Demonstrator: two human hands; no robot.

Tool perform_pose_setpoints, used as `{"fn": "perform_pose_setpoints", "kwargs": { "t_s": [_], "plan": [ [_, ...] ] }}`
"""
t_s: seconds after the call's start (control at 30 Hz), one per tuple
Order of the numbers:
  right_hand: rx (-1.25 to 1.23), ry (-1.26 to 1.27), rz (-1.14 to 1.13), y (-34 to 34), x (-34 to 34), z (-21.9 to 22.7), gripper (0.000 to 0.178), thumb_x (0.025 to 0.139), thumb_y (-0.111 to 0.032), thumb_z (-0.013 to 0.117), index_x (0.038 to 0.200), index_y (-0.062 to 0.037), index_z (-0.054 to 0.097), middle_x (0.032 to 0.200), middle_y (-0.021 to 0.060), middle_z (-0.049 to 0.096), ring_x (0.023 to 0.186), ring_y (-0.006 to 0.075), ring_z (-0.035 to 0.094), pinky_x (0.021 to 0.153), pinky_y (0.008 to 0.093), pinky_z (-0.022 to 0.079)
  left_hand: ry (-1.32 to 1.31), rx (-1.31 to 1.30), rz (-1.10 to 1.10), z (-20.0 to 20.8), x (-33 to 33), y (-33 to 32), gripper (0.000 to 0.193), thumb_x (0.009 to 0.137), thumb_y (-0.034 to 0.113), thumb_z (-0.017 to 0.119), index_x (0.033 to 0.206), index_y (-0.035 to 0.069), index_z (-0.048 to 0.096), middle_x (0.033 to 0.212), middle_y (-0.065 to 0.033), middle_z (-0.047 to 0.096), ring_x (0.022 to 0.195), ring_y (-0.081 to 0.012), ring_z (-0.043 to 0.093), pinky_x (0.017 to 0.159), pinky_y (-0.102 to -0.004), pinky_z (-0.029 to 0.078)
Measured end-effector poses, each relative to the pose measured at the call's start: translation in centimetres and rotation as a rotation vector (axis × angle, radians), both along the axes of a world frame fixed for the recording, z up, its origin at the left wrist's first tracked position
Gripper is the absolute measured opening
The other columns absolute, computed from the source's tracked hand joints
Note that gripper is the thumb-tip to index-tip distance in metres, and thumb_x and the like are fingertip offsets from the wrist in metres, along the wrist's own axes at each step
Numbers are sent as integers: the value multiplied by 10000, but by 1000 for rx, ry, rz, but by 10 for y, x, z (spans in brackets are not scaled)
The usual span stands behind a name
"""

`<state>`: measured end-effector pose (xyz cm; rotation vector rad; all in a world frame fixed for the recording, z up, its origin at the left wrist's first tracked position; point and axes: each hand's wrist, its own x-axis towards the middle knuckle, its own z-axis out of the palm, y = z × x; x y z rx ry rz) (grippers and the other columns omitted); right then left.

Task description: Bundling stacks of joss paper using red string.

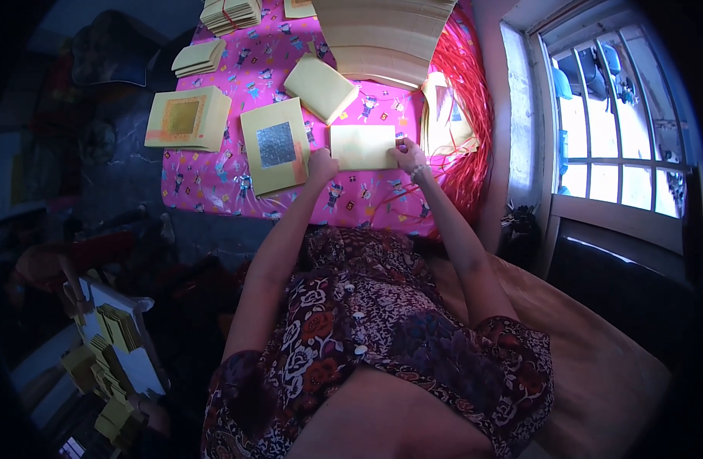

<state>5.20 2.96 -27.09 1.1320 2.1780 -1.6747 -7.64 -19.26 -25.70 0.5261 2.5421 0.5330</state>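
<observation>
A blank yellow joss paper piece (363, 146), folded into a rectangle or stacked, lies on the pink patterned tabletop (244, 180) in front of me. My left hand (324, 164) closes at its lower left corner. At its right edge my right hand (408, 156), with a bracelet at the wrist, pinches the paper between thumb and fingers. Just left of my left hand sits a yellow stack with a silver foil square (275, 145). A plain yellow folded stack (321, 88) lies tilted behind the held paper. How many sheets I hold, I cannot tell.
A gold-foil stack (181, 120) and smaller yellow bundles (199, 57) stand at the left. Large yellow sheets (386, 38) rise at the back. Red plastic strands (470, 99) hang over the right edge, beside a barred window (611, 115). More yellow bundles (118, 329) lie lower left.
</observation>
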Motion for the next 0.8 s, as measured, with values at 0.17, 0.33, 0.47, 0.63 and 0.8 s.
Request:
{"fn": "perform_pose_setpoints", "kwargs": {
  "t_s": [0.17, 0.33, 0.47, 0.63, 0.8],
  "plan": [
    [57, -38, 13, -1, -3, 1, 341, 792, -264, 682, 1052, -53, 620, 807, 35, 660, 684, 122, 599, 626, 277, 480, -86, -11, -47, 7, -7, -1, 285, 703, 236, 644, 817, -24, 651, 819, -235, 643, 797, -367, 642, 733, -443, 504],
    [219, -54, 102, -1, -7, -2, 325, 789, -244, 684, 1045, -52, 626, 813, 41, 667, 680, 119, 601, 617, 273, 481, -134, -106, -67, 11, -10, 3, 291, 707, 234, 628, 837, -26, 646, 864, -243, 645, 843, -372, 641, 787, -445, 500],
    [11, 36, 19, 3, -3, -8, 329, 811, -231, 671, 1061, -27, 605, 813, 44, 657, 663, 110, 586, 594, 263, 472, -107, -57, -81, 14, -9, 2, 303, 719, 245, 596, 843, -27, 643, 861, -249, 639, 839, -382, 635, 782, -449, 500],
    [-94, -2, -19, 2, -5, 2, 416, 828, -312, 648, 1076, 17, 589, 913, 107, 667, 795, 175, 628, 712, 297, 497, -28, 39, 15, 11, -3, -7, 305, 738, 263, 597, 823, -28, 629, 795, -224, 638, 789, -356, 643, 701, -438, 501],
    [-39, 22, -66, 8, 4, -1, 574, 849, -417, 611, 1164, 48, 501, 1030, 198, 619, 900, 244, 623, 774, 351, 498, -7, 174, 92, 48, 10, -2, 291, 731, 210, 584, 904, -22, 552, 829, -213, 616, 810, -381, 620, 727, -471, 490]
  ]
}}
